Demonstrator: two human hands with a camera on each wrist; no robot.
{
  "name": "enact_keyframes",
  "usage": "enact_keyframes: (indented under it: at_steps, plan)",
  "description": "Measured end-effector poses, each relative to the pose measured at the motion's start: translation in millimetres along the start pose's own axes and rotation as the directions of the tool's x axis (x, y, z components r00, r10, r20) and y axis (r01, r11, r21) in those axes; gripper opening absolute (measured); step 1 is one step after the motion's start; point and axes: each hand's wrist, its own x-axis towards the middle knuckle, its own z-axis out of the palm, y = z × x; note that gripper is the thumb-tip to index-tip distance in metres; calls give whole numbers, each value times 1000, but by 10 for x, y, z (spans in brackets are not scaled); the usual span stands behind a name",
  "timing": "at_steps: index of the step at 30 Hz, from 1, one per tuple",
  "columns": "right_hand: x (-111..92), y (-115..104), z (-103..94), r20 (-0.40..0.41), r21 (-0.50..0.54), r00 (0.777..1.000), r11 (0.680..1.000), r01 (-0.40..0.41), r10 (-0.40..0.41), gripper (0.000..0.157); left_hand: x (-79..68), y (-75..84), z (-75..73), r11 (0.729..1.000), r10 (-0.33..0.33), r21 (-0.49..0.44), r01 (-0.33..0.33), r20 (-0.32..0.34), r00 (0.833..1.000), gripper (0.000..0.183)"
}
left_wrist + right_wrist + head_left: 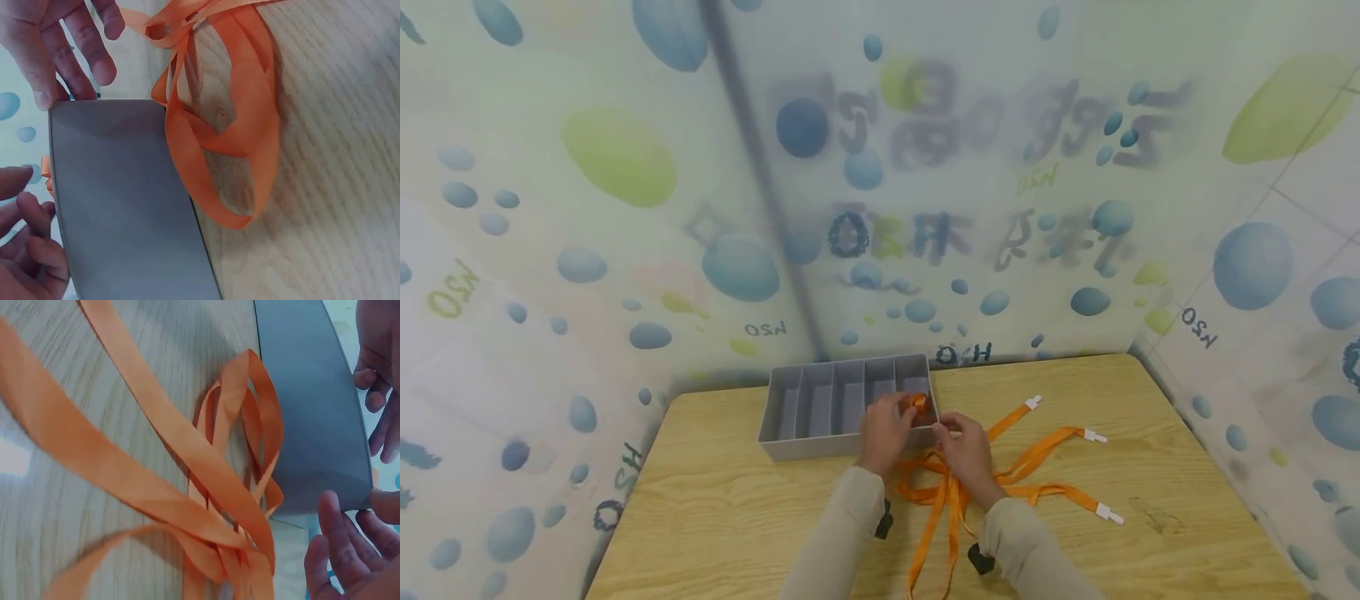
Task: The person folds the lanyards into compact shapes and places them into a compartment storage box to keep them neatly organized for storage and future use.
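A grey divided box (820, 447) stands toward the table's back edge. My left hand (882, 429) reaches over its front wall into the rightmost compartment, thumb and fingertips around a rolled orange lanyard (919, 402). In the left wrist view, only a sliver of that roll (46, 174) shows past the rim. My right hand (966, 454) holds the box's front right corner, its thumb at the rim and its fingers by the side wall. Loose orange lanyards (951, 492) lie in front of the box, partly under the right hand and forearm.
Several lanyard ends with white clips (1108, 513) fan out to the right across the wooden table (715, 500). The box's other compartments (816, 404) lie left of the roll. A patterned curtain (865, 317) hangs close behind the table.
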Motion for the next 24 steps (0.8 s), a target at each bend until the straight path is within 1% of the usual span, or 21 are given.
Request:
enact_keyframes:
  at_steps: [5, 7, 10, 13, 16, 19, 21, 24]
  plan:
    - [14, -11, -129, 24, 25, 998, 998, 53, -53, 15, -63, -47, 13, 996, 77, -33, -79, -36, 996, 29]
    - [17, -43, -208, 30, 21, 997, 998, 64, -64, 15, -109, -50, 17, 994, 91, -52, -93, -45, 995, 30]
    - [2, -96, -331, 33, -8, 996, 996, 84, -84, 15, -204, -56, 44, 990, 113, -82, -118, -65, 991, 29]
    - [-31, -127, -426, 31, -48, 995, 994, 96, -95, 14, -315, -49, 87, 984, 143, -97, -150, -83, 986, 24]
    - [-56, -121, -484, 32, -98, 992, 988, 123, -120, 13, -403, -38, 166, 976, 195, -75, -202, -96, 976, 20]
    - [-80, -85, -513, 52, -146, 988, 978, 152, -146, 14, -481, -26, 255, 970, 227, -67, -234, -97, 969, 19]
    - [-89, -43, -524, 70, -165, 988, 975, 146, -136, 15, -536, -13, 302, 969, 227, -74, -234, -87, 970, 19]
    - [-99, 33, -542, 107, -164, 987, 977, 139, -122, 18, -621, 13, 354, 979, 166, -111, -169, -33, 986, 23]
